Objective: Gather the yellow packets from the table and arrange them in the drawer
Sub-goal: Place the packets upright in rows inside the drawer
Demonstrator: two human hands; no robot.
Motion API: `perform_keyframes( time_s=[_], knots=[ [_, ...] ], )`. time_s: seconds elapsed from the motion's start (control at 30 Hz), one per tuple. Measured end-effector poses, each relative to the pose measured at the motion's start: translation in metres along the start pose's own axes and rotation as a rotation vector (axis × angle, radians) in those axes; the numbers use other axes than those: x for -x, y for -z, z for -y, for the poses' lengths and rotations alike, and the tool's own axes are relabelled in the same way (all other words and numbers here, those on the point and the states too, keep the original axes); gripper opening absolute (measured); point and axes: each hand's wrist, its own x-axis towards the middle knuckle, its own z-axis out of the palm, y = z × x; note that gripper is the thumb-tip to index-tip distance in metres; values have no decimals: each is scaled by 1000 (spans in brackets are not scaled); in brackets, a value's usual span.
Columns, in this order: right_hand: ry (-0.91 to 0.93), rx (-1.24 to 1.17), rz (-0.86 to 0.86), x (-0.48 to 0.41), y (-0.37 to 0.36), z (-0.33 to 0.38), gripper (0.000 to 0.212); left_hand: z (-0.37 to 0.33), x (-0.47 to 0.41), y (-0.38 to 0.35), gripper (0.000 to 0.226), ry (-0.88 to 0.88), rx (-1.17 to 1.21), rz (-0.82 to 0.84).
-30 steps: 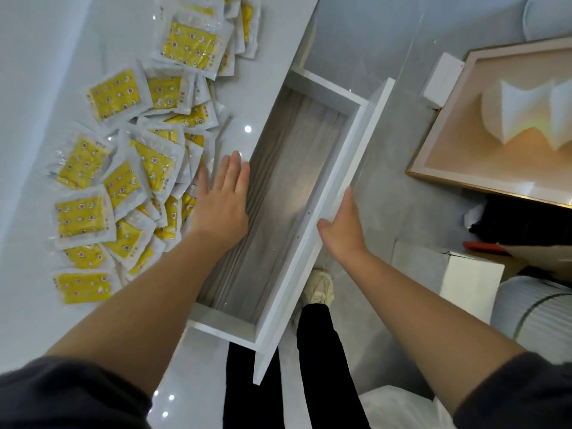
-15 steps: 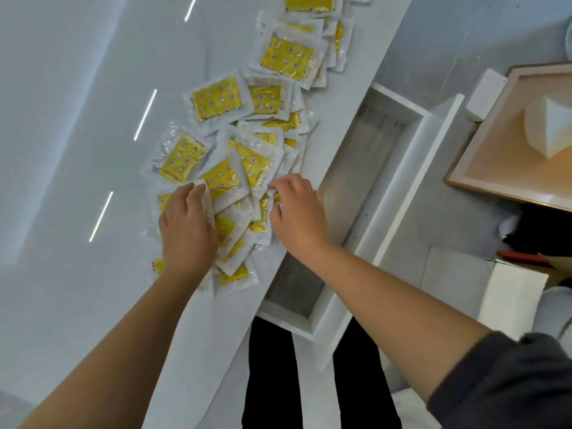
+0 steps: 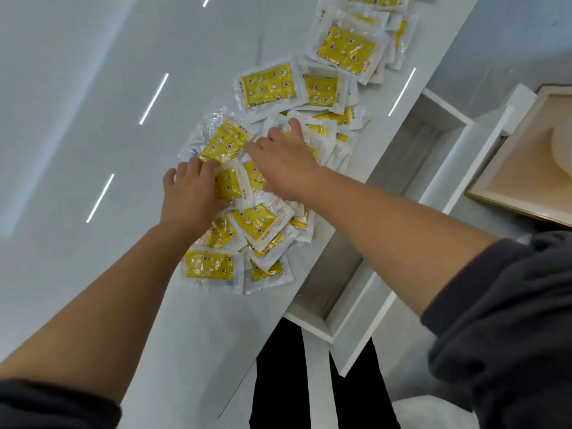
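As left hand (image 3: 192, 196) grips yellow packets (image 3: 266, 85), axes vary (overlapping).

Head camera looks steeply down, close over the table (image 3: 77, 103) and open drawer (image 3: 445, 111).

Drawer (image 3: 411, 156) open from above; packets (image 3: 267, 85) crowd tabletop (image 3: 77, 150).

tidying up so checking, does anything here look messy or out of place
Yes: the yellow packets lie in a loose, overlapping heap at mixed angles near the table edge, beside the open drawer. One crinkled packet has a puckered clear wrapper. Nothing appears torn or spilled.
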Motion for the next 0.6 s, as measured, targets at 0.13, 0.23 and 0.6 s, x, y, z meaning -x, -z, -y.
perform_keyframes(
  time_s=[0.13, 0.23, 0.6],
  knots=[
    [53, 115, 117, -13, 12, 5, 50, 3, -3, 3, 70, 34, 57, -4],
    [67, 103, 190, -19, 19, 9, 45, 6, -7, 2, 78, 59, 55, 5],
    [-75, -127, -47, -5, 21, 6, 34, 9, -7, 24, 51, 280, 416, 94]
  ],
)
